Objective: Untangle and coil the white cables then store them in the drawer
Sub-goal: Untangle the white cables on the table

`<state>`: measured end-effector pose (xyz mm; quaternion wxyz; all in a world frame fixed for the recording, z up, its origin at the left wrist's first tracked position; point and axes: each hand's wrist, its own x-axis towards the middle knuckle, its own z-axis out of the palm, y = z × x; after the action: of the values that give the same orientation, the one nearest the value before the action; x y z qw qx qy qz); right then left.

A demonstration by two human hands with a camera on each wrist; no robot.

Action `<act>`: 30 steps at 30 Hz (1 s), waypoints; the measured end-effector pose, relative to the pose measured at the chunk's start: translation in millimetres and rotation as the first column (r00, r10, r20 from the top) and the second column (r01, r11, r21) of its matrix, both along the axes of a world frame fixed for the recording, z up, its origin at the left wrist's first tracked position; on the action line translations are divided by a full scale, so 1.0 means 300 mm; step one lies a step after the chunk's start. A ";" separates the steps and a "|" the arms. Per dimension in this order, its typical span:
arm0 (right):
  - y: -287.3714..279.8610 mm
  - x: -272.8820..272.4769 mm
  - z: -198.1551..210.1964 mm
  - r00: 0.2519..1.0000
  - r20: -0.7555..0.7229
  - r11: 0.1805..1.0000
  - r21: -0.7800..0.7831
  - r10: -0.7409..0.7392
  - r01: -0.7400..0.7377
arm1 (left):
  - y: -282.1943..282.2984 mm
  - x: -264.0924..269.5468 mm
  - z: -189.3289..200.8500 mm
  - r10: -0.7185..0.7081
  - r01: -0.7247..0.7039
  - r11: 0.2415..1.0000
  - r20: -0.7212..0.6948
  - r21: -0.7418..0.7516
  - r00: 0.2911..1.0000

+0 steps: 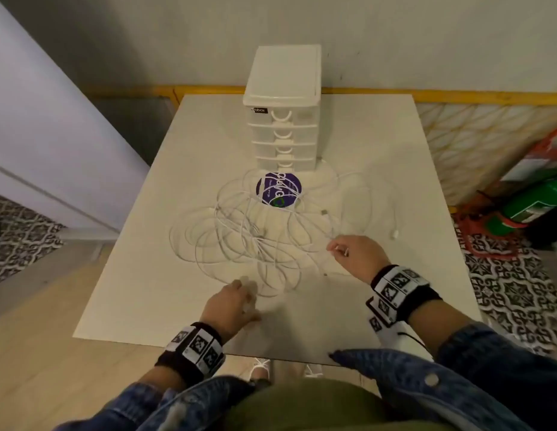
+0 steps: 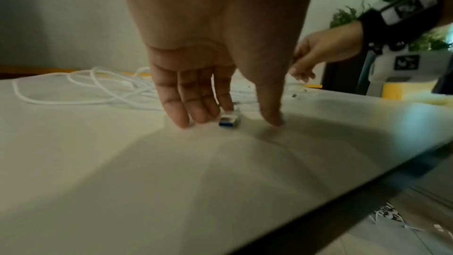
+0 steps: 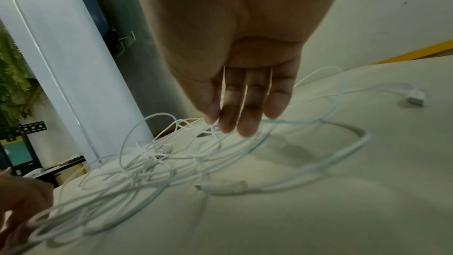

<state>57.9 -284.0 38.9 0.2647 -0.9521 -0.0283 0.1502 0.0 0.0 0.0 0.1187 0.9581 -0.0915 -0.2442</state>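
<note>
A tangle of white cables [image 1: 246, 237] lies spread over the middle of the white table [image 1: 140, 293]. Behind it stands a white drawer unit [image 1: 282, 119] with all its drawers closed. My left hand [image 1: 243, 303] is at the tangle's near edge with its fingers straight. In the left wrist view its fingertips [image 2: 186, 121] hover around a USB plug [image 2: 229, 120] with a blue insert, and the thumb stays apart. My right hand [image 1: 338, 250] is at the tangle's right side and pinches a cable end between thumb and forefinger. Loops of cable [image 3: 147, 164] lie below that hand [image 3: 218, 121].
A round purple sticker [image 1: 278, 189] lies under the cables in front of the drawers. A loose white plug [image 1: 395, 234] rests at the right of the table. A green and red cylinder [image 1: 526, 206] lies on the floor to the right. A pale panel [image 1: 37, 135] stands at the left.
</note>
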 end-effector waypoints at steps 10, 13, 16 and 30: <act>0.013 0.231 -0.030 0.981 0.007 0.976 -0.106 -0.193 0.193 | 0.075 0.087 0.263 0.450 -0.107 0.757 0.394 -0.645 0.802; 0.037 0.272 -0.056 0.978 -0.084 0.965 -0.195 -0.193 0.174 | 0.094 0.141 0.340 0.608 -0.177 0.606 0.308 -0.776 0.732; 0.063 0.289 -0.062 0.975 -0.114 0.950 -0.272 -0.192 0.155 | 0.102 0.184 0.393 0.655 -0.138 0.457 0.228 -0.879 0.720; 0.090 0.280 -0.074 0.891 0.060 0.890 0.110 -0.450 0.442 | 0.169 0.284 0.166 0.455 -0.500 0.622 -0.241 -0.602 0.857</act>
<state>142.0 -256.9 16.8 0.3348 -0.9252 0.1729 0.0440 85.2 50.6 49.9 0.5043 0.8378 0.0915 -0.1879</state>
